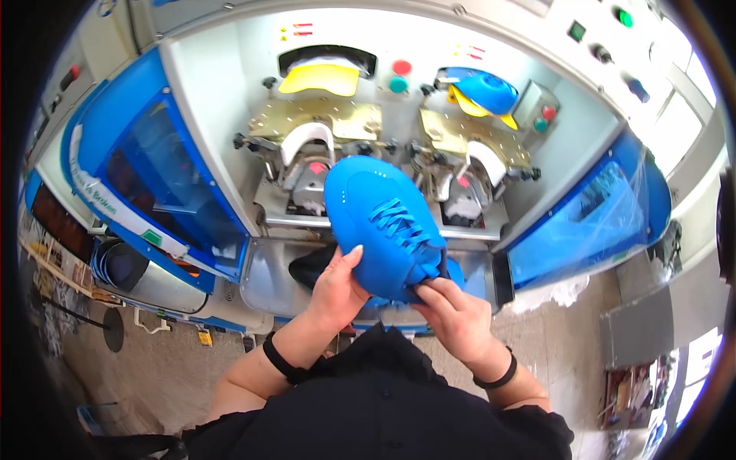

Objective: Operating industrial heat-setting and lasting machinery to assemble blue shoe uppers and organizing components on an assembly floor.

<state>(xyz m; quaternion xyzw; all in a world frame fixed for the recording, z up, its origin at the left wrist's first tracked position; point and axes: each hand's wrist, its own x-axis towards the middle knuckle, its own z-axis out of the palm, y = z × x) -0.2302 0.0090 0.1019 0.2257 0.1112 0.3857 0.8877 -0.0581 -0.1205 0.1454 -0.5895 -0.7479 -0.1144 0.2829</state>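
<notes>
A glossy blue lace-up shoe upper (376,215) is held up in front of me, its rounded toe pointing up and away to the left. My left hand (340,290) grips its left side near the heel, with the thumb lying on the blue surface. At the collar opening, the fingers of my right hand (458,316) pinch the edge and partly reach inside. The dark lining shows beside them. Below the upper, a black rounded piece (307,268) and more blue material (455,270) lie on the metal tray, mostly hidden.
A two-station machine stands ahead, with brass-coloured plates (307,119), white curved clamps (307,136) and yellow pads (320,79). Another blue upper (483,90) sits at the right station. Red and green buttons (399,84) are between stations. Blue doors (165,169) flank both sides.
</notes>
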